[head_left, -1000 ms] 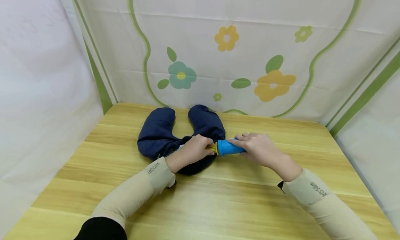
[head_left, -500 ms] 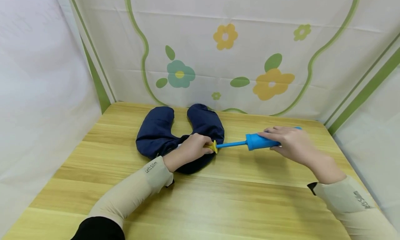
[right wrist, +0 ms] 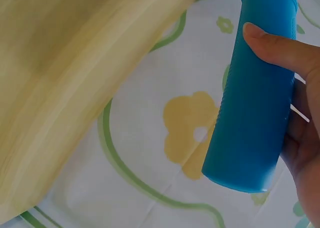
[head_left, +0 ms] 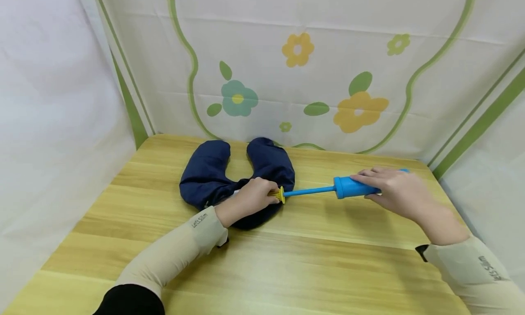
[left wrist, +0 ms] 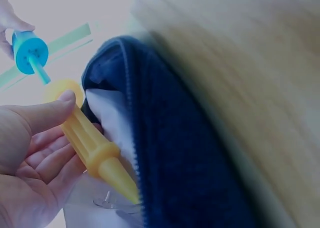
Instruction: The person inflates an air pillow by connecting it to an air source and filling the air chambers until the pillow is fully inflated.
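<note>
A navy U-shaped neck pillow (head_left: 205, 169) lies on the wooden table, its zipper (left wrist: 131, 103) parted over a pale inner lining (left wrist: 111, 113). My left hand (head_left: 254, 196) pinches the yellow nozzle (left wrist: 90, 138) of a hand pump between thumb and fingers. That nozzle's tip points at a clear round valve (left wrist: 117, 204) in the lining and overlaps its edge in the left wrist view. My right hand (head_left: 399, 192) grips the pump's blue barrel (right wrist: 252, 98), which is drawn well out to the right. Between barrel and nozzle the thin blue rod (head_left: 309, 191) is exposed.
The wooden table (head_left: 287, 269) reaches back to a white cloth wall (head_left: 254, 46) printed with flowers. More white cloth (head_left: 53, 100) hangs on the left and on the right. Beige sleeves (head_left: 172, 242) cover both forearms.
My right hand has pulled the blue barrel to the right, away from the yellow nozzle, and the rod has come into view. The left hand and the neck pillow have stayed in place.
</note>
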A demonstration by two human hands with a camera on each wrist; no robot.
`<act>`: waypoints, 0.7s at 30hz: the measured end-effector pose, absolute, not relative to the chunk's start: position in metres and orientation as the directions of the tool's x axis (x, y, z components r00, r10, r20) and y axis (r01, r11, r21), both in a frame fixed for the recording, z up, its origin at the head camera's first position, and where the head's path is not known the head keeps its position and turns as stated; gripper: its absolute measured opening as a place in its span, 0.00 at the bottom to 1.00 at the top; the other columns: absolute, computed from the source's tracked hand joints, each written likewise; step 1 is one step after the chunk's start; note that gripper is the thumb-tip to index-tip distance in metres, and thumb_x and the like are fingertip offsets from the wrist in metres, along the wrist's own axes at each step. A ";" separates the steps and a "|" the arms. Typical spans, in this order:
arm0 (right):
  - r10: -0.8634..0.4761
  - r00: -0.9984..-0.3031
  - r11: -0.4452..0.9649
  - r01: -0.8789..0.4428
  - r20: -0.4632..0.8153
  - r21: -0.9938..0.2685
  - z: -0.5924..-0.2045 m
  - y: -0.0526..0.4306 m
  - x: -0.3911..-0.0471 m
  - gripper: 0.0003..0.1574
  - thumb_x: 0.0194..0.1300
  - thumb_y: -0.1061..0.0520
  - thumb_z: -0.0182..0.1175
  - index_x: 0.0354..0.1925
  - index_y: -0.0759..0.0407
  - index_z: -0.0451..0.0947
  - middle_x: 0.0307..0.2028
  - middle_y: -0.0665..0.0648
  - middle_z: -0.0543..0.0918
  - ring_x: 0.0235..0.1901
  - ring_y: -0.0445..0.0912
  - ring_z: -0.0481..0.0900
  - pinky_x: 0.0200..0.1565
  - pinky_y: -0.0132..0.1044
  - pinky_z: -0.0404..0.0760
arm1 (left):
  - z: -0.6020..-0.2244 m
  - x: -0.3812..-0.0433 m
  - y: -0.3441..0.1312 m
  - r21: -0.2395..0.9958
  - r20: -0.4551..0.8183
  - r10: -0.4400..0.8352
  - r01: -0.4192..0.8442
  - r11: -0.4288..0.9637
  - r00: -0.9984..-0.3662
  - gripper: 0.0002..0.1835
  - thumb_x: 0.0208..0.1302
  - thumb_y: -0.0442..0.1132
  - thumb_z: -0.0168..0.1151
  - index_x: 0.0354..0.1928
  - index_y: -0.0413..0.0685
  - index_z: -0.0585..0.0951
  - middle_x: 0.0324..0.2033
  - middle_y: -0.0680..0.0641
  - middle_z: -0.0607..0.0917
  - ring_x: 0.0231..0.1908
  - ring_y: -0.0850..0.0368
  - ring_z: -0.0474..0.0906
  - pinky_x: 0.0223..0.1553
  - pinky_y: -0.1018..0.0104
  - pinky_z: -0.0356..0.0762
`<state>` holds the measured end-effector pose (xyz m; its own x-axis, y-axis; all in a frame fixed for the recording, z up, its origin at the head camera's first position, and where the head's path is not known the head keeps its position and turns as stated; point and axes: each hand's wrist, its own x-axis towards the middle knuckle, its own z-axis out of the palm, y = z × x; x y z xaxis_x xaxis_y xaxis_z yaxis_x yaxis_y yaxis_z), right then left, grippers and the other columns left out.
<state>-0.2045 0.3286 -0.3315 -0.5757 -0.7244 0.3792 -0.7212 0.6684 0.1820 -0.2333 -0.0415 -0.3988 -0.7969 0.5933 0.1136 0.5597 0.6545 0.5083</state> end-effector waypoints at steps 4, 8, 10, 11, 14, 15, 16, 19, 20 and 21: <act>-0.745 -0.526 0.638 -0.742 0.410 0.207 -0.338 0.313 -0.202 0.46 0.31 0.58 0.88 0.55 0.55 0.87 0.46 0.59 0.89 0.43 0.58 0.88 0.40 0.56 0.85 | -0.402 -0.231 -0.041 0.482 0.151 0.602 0.591 0.647 -0.784 0.04 0.64 0.37 0.74 0.38 0.46 0.87 0.35 0.49 0.88 0.34 0.59 0.84 0.36 0.67 0.80; -0.754 -0.506 0.621 -0.758 0.420 0.201 -0.344 0.294 -0.204 0.45 0.32 0.58 0.88 0.54 0.55 0.87 0.46 0.58 0.89 0.42 0.57 0.88 0.40 0.54 0.85 | -0.403 -0.230 -0.041 0.462 0.180 0.599 0.605 0.648 -0.780 0.05 0.62 0.36 0.75 0.36 0.46 0.87 0.33 0.49 0.87 0.33 0.58 0.84 0.36 0.67 0.80; -0.764 -0.499 0.608 -0.769 0.409 0.198 -0.346 0.283 -0.206 0.43 0.34 0.59 0.88 0.54 0.56 0.87 0.46 0.58 0.89 0.41 0.56 0.88 0.41 0.53 0.85 | -0.403 -0.229 -0.041 0.458 0.187 0.597 0.607 0.649 -0.780 0.05 0.62 0.36 0.75 0.34 0.47 0.86 0.31 0.50 0.86 0.31 0.60 0.82 0.34 0.67 0.79; -0.770 -0.498 0.602 -0.773 0.399 0.198 -0.348 0.277 -0.207 0.43 0.35 0.59 0.87 0.54 0.56 0.87 0.46 0.59 0.89 0.42 0.56 0.88 0.42 0.52 0.85 | -0.403 -0.229 -0.040 0.457 0.189 0.597 0.608 0.649 -0.779 0.06 0.62 0.36 0.75 0.32 0.47 0.85 0.29 0.51 0.85 0.30 0.60 0.82 0.33 0.67 0.79; -0.782 -0.492 0.592 -0.779 0.383 0.208 -0.352 0.262 -0.210 0.42 0.36 0.58 0.87 0.54 0.56 0.87 0.46 0.59 0.89 0.42 0.55 0.87 0.43 0.50 0.85 | -0.402 -0.229 -0.039 0.452 0.206 0.605 0.623 0.638 -0.769 0.09 0.61 0.36 0.76 0.29 0.48 0.82 0.26 0.52 0.83 0.27 0.61 0.79 0.31 0.67 0.77; -0.785 -0.489 0.588 -0.781 0.379 0.209 -0.354 0.257 -0.210 0.41 0.37 0.58 0.87 0.54 0.56 0.87 0.46 0.59 0.89 0.43 0.55 0.87 0.44 0.49 0.85 | -0.401 -0.229 -0.038 0.447 0.214 0.607 0.629 0.636 -0.765 0.10 0.61 0.36 0.76 0.28 0.48 0.82 0.25 0.53 0.82 0.26 0.61 0.79 0.31 0.67 0.77; -0.788 -0.487 0.585 -0.783 0.377 0.212 -0.355 0.252 -0.211 0.41 0.37 0.57 0.87 0.54 0.56 0.87 0.46 0.59 0.89 0.43 0.55 0.87 0.45 0.49 0.85 | -0.401 -0.229 -0.038 0.442 0.220 0.608 0.633 0.635 -0.763 0.10 0.61 0.36 0.76 0.28 0.48 0.82 0.25 0.53 0.82 0.26 0.61 0.79 0.31 0.67 0.77; -0.799 -0.476 0.572 -0.789 0.367 0.222 -0.359 0.238 -0.212 0.40 0.40 0.56 0.87 0.56 0.56 0.87 0.47 0.59 0.89 0.44 0.54 0.87 0.47 0.47 0.85 | -0.400 -0.229 -0.037 0.425 0.228 0.611 0.642 0.638 -0.758 0.09 0.60 0.36 0.76 0.29 0.48 0.83 0.25 0.52 0.82 0.27 0.59 0.81 0.32 0.67 0.78; -0.802 -0.475 0.569 -0.791 0.363 0.224 -0.360 0.234 -0.212 0.40 0.41 0.56 0.86 0.56 0.56 0.86 0.47 0.58 0.89 0.44 0.54 0.87 0.47 0.47 0.84 | -0.400 -0.229 -0.037 0.420 0.231 0.614 0.646 0.637 -0.755 0.08 0.60 0.36 0.76 0.30 0.47 0.84 0.26 0.51 0.84 0.28 0.59 0.82 0.32 0.67 0.79; -0.804 -0.475 0.568 -0.791 0.357 0.227 -0.361 0.230 -0.212 0.40 0.41 0.55 0.86 0.56 0.55 0.86 0.47 0.58 0.89 0.44 0.53 0.87 0.47 0.46 0.84 | -0.400 -0.229 -0.036 0.415 0.230 0.617 0.649 0.637 -0.753 0.07 0.60 0.37 0.76 0.31 0.47 0.85 0.27 0.51 0.84 0.29 0.58 0.83 0.33 0.66 0.80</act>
<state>-0.2116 0.2300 -0.3611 -0.4749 -0.8042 0.3573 -0.7909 0.5681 0.2275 -0.2290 -0.0365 -0.3999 -0.7526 0.6171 0.2296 0.6493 0.6373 0.4151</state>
